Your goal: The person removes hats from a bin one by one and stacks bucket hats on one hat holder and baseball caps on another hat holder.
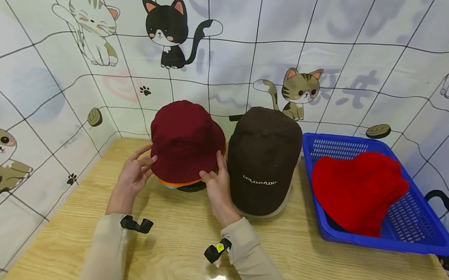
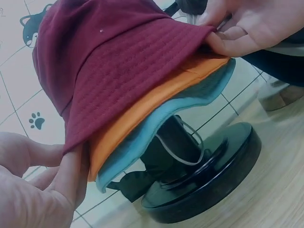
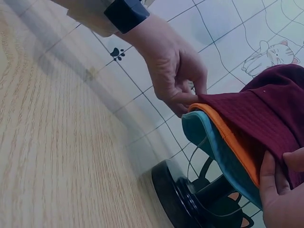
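A maroon bucket hat (image 1: 183,141) sits on top of an orange bucket hat (image 2: 156,102) and a light blue bucket hat (image 2: 166,111). All of them rest on a stand with a round black base (image 2: 204,175). My left hand (image 1: 135,173) pinches the maroon brim at its left side, thumb above and fingers beneath. On the opposite side, my right hand (image 1: 219,186) pinches the same brim between thumb and fingers. Just right of that hand is a dark brown cap (image 1: 264,159) lettered "COLORADO".
A blue plastic basket (image 1: 425,232) stands on the right of the wooden table (image 1: 175,256), with a red fuzzy hat (image 1: 358,190) inside. A cat-print curtain (image 1: 237,42) hangs behind the table and along its sides. A pale brim edge shows under the brown cap.
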### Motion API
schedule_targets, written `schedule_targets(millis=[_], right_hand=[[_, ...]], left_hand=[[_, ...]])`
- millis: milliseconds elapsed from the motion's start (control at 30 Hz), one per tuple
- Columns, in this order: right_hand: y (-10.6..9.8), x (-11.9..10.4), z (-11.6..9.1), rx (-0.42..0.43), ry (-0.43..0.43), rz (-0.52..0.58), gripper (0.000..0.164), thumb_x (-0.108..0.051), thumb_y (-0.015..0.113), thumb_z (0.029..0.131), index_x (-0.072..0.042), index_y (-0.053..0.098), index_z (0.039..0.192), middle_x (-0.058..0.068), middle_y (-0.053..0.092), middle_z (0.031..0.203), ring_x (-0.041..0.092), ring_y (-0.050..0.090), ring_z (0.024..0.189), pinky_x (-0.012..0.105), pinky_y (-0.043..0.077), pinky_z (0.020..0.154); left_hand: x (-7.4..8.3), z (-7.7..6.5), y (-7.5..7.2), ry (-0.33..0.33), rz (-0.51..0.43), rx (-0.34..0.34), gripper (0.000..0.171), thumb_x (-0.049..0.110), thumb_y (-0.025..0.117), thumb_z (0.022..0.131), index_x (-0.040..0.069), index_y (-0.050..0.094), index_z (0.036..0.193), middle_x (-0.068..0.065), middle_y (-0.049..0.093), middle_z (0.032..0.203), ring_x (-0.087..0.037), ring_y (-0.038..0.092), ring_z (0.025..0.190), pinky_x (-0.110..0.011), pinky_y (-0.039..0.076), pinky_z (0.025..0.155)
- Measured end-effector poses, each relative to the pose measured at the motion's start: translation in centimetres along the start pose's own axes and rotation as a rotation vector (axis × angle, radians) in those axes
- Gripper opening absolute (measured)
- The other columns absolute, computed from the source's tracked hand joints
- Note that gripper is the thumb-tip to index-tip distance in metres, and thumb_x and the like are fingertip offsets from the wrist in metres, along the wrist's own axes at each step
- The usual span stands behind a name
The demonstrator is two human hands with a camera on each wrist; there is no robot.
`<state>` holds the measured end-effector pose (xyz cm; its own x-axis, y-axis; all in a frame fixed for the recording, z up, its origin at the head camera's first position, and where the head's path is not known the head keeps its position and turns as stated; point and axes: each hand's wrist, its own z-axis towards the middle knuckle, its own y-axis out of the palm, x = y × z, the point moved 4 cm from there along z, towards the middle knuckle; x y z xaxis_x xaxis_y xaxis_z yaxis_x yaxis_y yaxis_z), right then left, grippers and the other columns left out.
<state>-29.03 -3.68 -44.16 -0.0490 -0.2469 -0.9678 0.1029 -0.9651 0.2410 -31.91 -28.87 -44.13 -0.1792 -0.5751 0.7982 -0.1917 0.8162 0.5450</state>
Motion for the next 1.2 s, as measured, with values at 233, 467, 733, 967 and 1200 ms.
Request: schedule_targets(millis=[233,467,733,967,1200], right_hand=[[0.1,0.3,-0.1,-0.005,0.022,-0.026,0.085,0.004,0.057,0.098,-0.023,0.015,0.167,0.004,0.013,0.174,0.021,0.065,0.116,0.022,0.049,0.092],[0.2,0.0,-0.1,-0.015,0.002,0.051,0.084,-0.001,0.061,0.099,-0.020,0.015,0.167,0.011,0.034,0.166,0.023,0.064,0.125,0.022,0.055,0.092],[0.3,0.5,0.0,-0.018,0.017,0.047,0.087,-0.001,0.065,0.097,-0.019,0.015,0.167,0.010,0.031,0.166,0.023,0.064,0.124,0.022,0.054,0.095],[0.2,1.2,0.3,-0.013,0.011,0.041,0.089,0.003,0.063,0.097,-0.017,0.013,0.167,0.011,0.030,0.166,0.016,0.069,0.106,0.019,0.053,0.088],[-0.2,1.2,0.2,-0.001,0.051,-0.046,0.092,0.002,0.066,0.095,-0.018,0.013,0.167,0.014,0.045,0.158,0.008,0.071,0.084,0.023,0.052,0.093]], left_hand=[[0.5,-0.2,0.0,0.105,0.132,-0.102,0.063,-0.009,0.055,0.101,0.020,0.040,0.155,-0.001,0.071,0.097,-0.010,0.071,0.075,-0.025,0.061,0.065],[0.4,0.7,0.1,0.149,0.025,-0.229,0.047,-0.001,0.046,0.108,0.017,0.047,0.151,0.003,0.061,0.123,-0.010,0.069,0.087,-0.023,0.059,0.065],[0.3,0.6,0.2,0.175,0.017,-0.204,0.059,-0.002,0.047,0.107,0.011,0.032,0.162,0.006,0.056,0.135,-0.006,0.067,0.093,-0.019,0.058,0.068],[0.0,0.8,0.1,0.128,0.050,-0.170,0.061,-0.004,0.045,0.106,0.011,0.030,0.164,0.008,0.060,0.128,-0.005,0.067,0.083,-0.019,0.058,0.066],[-0.3,0.8,-0.4,0.122,0.064,-0.258,0.066,-0.011,0.043,0.104,0.010,0.026,0.164,0.005,0.054,0.137,-0.005,0.068,0.087,-0.020,0.059,0.070]])
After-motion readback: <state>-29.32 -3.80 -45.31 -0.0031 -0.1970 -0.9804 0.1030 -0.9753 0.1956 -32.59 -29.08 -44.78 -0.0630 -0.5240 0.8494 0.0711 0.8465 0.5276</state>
